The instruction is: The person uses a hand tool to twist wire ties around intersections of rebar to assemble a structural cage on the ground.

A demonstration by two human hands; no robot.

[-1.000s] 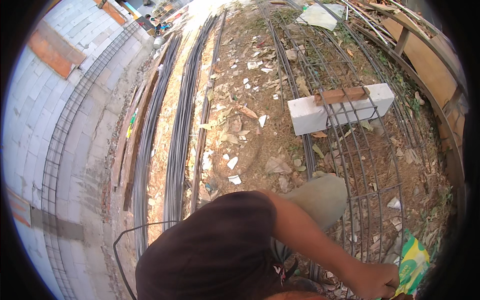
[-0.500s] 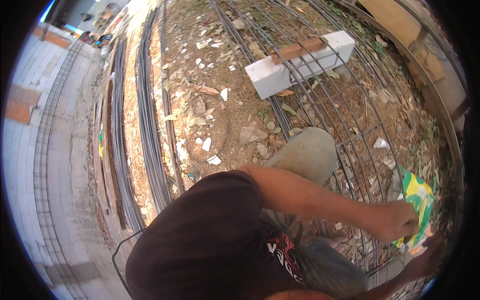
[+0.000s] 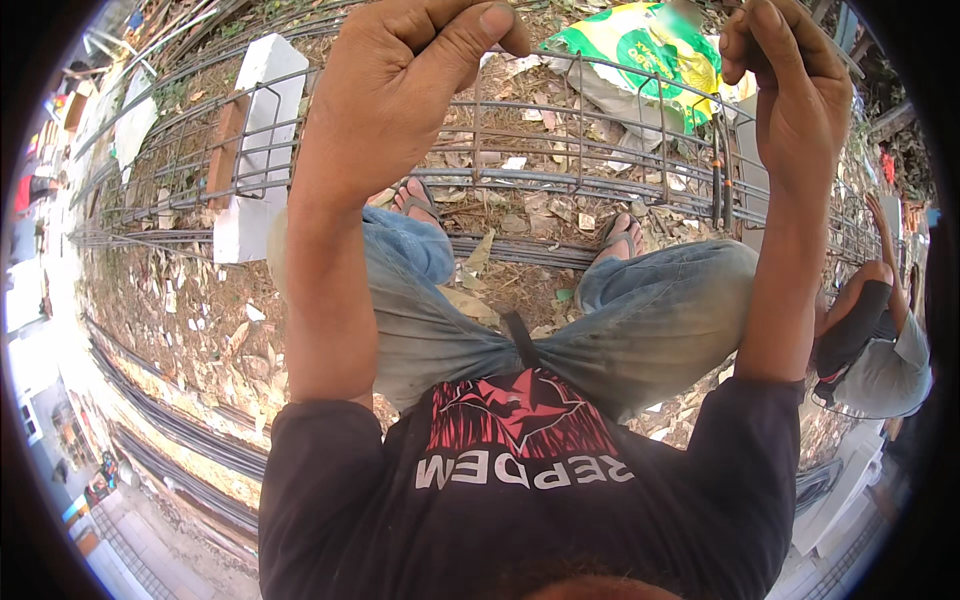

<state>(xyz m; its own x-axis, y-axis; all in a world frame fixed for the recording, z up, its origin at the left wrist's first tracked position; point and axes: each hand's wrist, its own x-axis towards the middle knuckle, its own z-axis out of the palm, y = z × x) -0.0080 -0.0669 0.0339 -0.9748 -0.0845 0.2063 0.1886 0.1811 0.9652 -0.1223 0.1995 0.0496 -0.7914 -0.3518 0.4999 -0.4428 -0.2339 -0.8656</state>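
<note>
Both my hands are raised in front of me above a cage of thin steel bars (image 3: 575, 180). My left hand (image 3: 385, 110), at upper left, has its fingers curled and the thumb pressed to the index finger; anything pinched there is too small to make out. At upper right my right hand (image 3: 800, 105) is closed the same way, its contents hidden. Just left of my right wrist, dark pliers with orange marks on their handles (image 3: 722, 180) stand against the bars. Beyond the cage lies a green, yellow and white plastic sack (image 3: 650, 55), between my hands.
A white block (image 3: 265, 85) with a reddish-brown brick (image 3: 226, 150) supports the cage at left. My sandalled feet (image 3: 415, 200) are beside the bars. Bundled bars (image 3: 190, 440) lie at lower left. Another person (image 3: 870, 345) crouches at right.
My view has swung to the right, facing the cage squarely. My hands, earlier low beside the sack, are now raised and apart, away from it.
</note>
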